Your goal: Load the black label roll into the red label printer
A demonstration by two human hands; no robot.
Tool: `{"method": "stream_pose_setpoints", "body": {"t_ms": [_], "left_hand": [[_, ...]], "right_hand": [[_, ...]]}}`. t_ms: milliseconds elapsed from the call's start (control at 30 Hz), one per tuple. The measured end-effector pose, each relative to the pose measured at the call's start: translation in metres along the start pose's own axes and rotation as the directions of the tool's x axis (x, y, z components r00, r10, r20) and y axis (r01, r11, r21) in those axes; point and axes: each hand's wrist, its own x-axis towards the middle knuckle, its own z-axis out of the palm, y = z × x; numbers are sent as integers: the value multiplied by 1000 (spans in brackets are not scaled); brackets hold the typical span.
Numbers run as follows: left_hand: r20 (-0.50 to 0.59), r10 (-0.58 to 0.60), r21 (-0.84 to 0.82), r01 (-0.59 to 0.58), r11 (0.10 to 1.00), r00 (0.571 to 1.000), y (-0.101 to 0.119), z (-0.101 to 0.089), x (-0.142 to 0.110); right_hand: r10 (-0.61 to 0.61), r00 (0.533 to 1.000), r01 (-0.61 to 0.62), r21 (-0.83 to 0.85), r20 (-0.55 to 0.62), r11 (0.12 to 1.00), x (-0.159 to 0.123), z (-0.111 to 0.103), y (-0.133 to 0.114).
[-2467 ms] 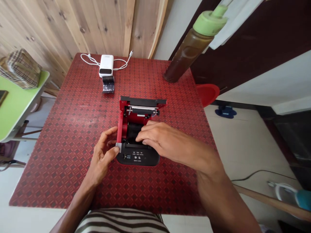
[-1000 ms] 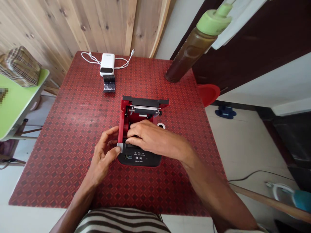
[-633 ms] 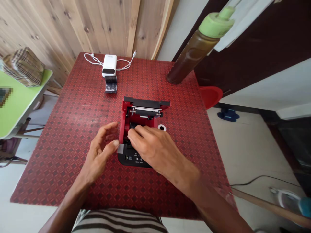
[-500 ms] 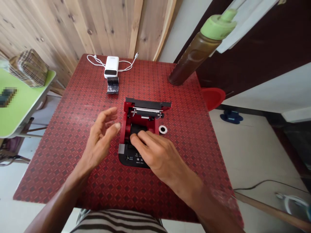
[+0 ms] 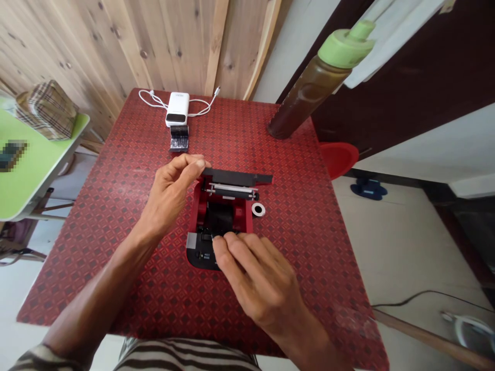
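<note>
A small red and black printer point(image 5: 196, 206) sits on the table with its lid point(image 5: 235, 178) raised and partly tilted down. My left hand point(image 5: 170, 185) pinches the lid's left corner between thumb and fingers. Inside the red compartment lies a black roll point(image 5: 221, 216). My right hand point(image 5: 255, 273) is closed at the front edge of the compartment, fingertips pinching what looks like the free end of the black roll. That hand covers the right part of the front panel. Just right of the printer is a small white ring with a dark centre point(image 5: 258, 209).
Toward the back of the red patterned table point(image 5: 127, 170) are a white power bank point(image 5: 178, 108) with a cable and a curled black shiny strip point(image 5: 179, 139). A tall brown bottle with a green cap point(image 5: 309, 87) stands at the back right. A green table point(image 5: 34, 175) is at the left.
My left hand has moved up and closed on the lid, which has tipped lower. My right hand has drawn back toward me from inside the compartment, uncovering the black roll.
</note>
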Motion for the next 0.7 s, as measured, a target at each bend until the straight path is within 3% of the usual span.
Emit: {"method": "stream_pose_setpoints", "body": {"t_ms": [133, 333, 533, 700], "left_hand": [[-23, -134, -59, 133, 989, 991, 2, -5, -28], [22, -360, -161, 358, 920, 933, -8, -9, -72], [46, -382, -173, 384, 907, 923, -13, -10, -82], [73, -372, -179, 379, 908, 926, -15, -10, -83]], "right_hand": [[-30, 999, 30, 4, -28, 1000, -3, 2, -7], [-43, 999, 43, 22, -19, 999, -14, 0, -10], [1, 1000, 1, 129, -21, 992, -19, 2, -7], [175, 982, -162, 163, -71, 973, -25, 6, 2]]}}
